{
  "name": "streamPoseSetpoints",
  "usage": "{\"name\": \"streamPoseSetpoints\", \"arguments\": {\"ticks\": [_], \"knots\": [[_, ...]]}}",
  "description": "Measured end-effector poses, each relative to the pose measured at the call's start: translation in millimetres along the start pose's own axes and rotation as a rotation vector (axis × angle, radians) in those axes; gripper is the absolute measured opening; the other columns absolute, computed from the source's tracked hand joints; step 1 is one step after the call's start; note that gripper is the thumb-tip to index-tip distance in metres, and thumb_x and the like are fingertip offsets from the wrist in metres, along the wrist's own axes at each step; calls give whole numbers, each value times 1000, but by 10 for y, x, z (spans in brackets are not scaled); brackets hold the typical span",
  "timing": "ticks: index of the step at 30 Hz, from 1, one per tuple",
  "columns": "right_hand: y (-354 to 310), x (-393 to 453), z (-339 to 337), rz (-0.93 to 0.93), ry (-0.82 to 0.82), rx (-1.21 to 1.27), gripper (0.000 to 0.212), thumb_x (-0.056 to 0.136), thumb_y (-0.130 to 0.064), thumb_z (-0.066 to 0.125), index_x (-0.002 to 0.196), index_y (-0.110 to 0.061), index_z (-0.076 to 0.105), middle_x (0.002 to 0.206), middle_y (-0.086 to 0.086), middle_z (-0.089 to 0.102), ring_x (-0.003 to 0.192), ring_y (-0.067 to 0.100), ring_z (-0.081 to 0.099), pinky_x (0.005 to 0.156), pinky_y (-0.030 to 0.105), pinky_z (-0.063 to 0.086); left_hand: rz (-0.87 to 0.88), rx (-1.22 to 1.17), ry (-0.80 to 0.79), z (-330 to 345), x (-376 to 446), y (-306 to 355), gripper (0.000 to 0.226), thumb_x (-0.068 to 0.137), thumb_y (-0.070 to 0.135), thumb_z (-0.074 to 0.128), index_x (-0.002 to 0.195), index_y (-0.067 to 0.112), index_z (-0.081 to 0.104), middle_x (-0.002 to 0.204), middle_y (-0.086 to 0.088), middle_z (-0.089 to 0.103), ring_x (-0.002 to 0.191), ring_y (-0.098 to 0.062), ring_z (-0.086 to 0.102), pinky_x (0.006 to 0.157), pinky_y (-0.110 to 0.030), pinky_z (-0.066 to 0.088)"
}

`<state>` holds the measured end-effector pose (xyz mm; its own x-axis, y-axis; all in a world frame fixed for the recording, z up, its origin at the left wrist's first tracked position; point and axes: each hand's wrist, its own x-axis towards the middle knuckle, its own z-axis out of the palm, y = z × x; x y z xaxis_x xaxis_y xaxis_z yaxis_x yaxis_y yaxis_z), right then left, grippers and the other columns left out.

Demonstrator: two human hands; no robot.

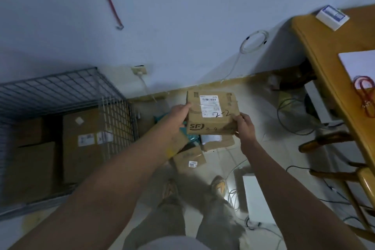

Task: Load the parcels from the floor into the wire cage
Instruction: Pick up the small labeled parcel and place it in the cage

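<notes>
A brown cardboard parcel (211, 112) with a white label and "2-2" written on it is held above the floor between both hands. My left hand (178, 113) grips its left side, thumb along the top edge. My right hand (244, 126) grips its right near corner. Below it on the floor lie more parcels (189, 158), brown boxes and a teal bag, partly hidden by my arms. The wire cage (116, 115) stands at the left against the wall, open at the top, with several large brown boxes (81, 144) inside.
A wooden table (328, 63) with a white box and papers fills the right side, wooden chair legs (324, 140) under it. Cables (292, 119) trail over the tiled floor. A white flat box (255, 195) lies by my right foot. The wall is close behind.
</notes>
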<state>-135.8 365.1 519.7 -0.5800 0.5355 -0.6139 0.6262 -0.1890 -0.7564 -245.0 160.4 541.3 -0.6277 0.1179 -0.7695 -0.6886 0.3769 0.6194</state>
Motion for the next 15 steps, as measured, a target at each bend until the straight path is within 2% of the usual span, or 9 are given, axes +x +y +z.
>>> {"name": "streamPoseSetpoints", "arguments": {"ticks": [3,6,7,10,11,13,15], "knots": [[-154,-406,424,-79,-38,6,28,89,-36,60,116,-32,63,112,1,67,110,24,63,101,54,52,40,-41,84,-520,-265,-72,33,99,51,54,102,22,71,93,-2,79,89,-22,75,84,-45,61],[-255,-728,770,-129,-88,-20,30,91,-35,60,120,-30,63,109,-1,67,108,23,62,99,52,53,62,-85,99,-999,-570,-151,26,100,44,57,99,20,67,89,-1,74,87,-20,71,69,-38,56],[-285,-853,877,-140,-109,-32,29,91,-38,60,119,-32,64,108,-1,68,107,22,64,97,51,55,62,-113,100,-1160,-655,-196,23,100,42,58,98,20,65,90,-1,72,88,-20,69,70,-37,55],[-306,-1211,1216,-190,-179,-45,30,96,-34,59,124,-27,64,107,1,70,98,18,66,90,45,57,62,-178,73,-1659,-876,-381,22,99,38,60,109,19,64,102,-3,69,100,-23,65,93,-45,54],[-316,-1360,1337,-204,-200,-34,29,99,-29,57,126,-22,62,103,1,70,95,17,66,86,41,56,70,-185,77,-1820,-944,-453,23,99,37,60,113,18,63,105,-4,68,102,-23,65,94,-44,53],[-264,-1582,1583,-216,-228,-37,26,101,-24,55,126,-19,61,97,0,68,91,16,65,77,34,55,96,-194,97,-2114,-1090,-618,25,98,37,61,113,18,64,109,-7,71,102,-23,66,87,-41,54],[-152,-1805,1832,-233,-269,-61,28,99,-28,57,126,-22,61,98,4,72,94,20,68,80,38,57,108,-220,126,-2380,-1270,-841,21,97,38,63,108,20,65,107,-7,73,99,-22,68,83,-39,55]]}}
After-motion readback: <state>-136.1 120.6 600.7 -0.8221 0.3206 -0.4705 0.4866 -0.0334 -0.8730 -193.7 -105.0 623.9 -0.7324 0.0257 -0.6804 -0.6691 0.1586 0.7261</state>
